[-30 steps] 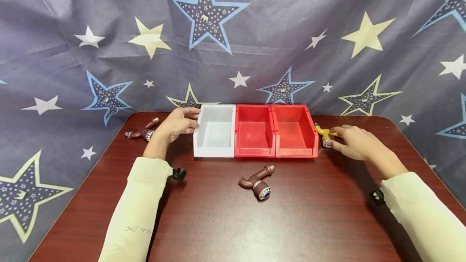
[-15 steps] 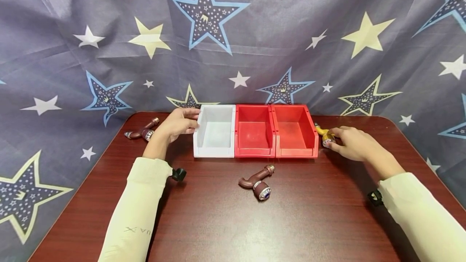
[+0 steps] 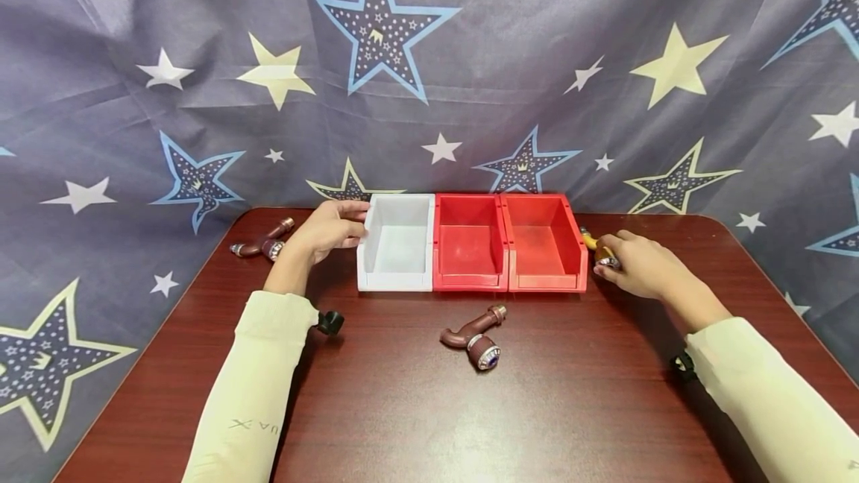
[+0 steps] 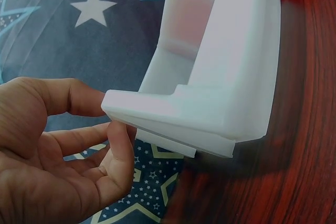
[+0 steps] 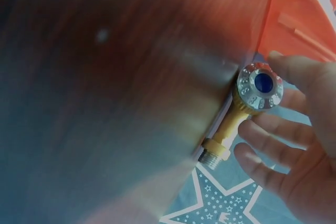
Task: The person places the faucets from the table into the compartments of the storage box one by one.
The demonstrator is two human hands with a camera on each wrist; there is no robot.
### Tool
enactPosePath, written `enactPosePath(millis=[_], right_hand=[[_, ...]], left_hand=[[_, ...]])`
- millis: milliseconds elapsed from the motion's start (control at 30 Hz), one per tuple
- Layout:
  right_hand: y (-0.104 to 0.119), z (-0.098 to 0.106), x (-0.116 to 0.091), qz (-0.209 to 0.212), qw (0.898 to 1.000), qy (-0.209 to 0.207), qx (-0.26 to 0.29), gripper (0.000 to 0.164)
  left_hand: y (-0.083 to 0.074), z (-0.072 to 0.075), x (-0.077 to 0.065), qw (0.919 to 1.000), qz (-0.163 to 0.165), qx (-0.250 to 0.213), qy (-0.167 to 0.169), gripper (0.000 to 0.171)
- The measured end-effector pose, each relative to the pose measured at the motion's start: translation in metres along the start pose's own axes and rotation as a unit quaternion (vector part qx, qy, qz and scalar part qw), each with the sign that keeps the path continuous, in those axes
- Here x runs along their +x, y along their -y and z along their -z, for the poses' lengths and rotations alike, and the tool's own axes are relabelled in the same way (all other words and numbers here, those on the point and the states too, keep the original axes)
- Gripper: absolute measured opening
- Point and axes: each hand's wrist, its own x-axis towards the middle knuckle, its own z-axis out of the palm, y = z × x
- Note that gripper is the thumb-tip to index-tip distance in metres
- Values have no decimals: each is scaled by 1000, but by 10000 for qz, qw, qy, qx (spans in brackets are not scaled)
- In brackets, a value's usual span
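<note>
In the head view my left hand [image 3: 329, 229] is at the left wall of the white bin [image 3: 396, 281]. The left wrist view shows the thumb and fingers pinching the bin's rim [image 4: 142, 100]. At the far right, beside the orange-red bin [image 3: 546, 281], my right hand [image 3: 640, 265] holds a yellow tap [image 3: 589, 239]. In the right wrist view, thumb and fingers lie around the tap's silver knob [image 5: 257, 98] with its blue centre, and its threaded end [image 5: 210, 159] points away. Part of the tap is hidden by the hand in the head view.
A red bin [image 3: 470, 281] stands between the white and orange-red ones, all side by side. One brown tap [image 3: 473, 338] lies in front of them, another brown tap [image 3: 262, 243] at the left. A star-patterned cloth [image 3: 429, 118] hangs behind the dark red table [image 3: 403, 408].
My right hand has moved slightly left and closed in over the yellow tap, whose knob has turned a little. My left hand stays at the white bin.
</note>
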Motion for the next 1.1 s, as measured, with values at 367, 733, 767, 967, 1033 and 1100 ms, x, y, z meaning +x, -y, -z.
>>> enactPosePath(millis=[367,733,767,967,1033,1100], right_hand=[[-2,-11,8,429,9979,-493,-4,25],[-2,-9,11,392,9989,-223,104,29],[-3,-9,11,408,9988,-222,118,30],[-6,-9,10,533,9982,-226,130,30],[-5,-9,10,495,9985,-221,89,30],[-3,-8,9,329,9993,-199,38,29]], left_hand=[[2,0,2,10000,-33,-39,44,64],[2,0,3,9998,-87,-142,70,65],[2,0,2,9998,-86,-149,71,65],[2,0,1,9998,-74,-148,86,65],[2,1,1,9998,-66,-151,88,65],[2,1,2,9998,-60,-155,87,65]])
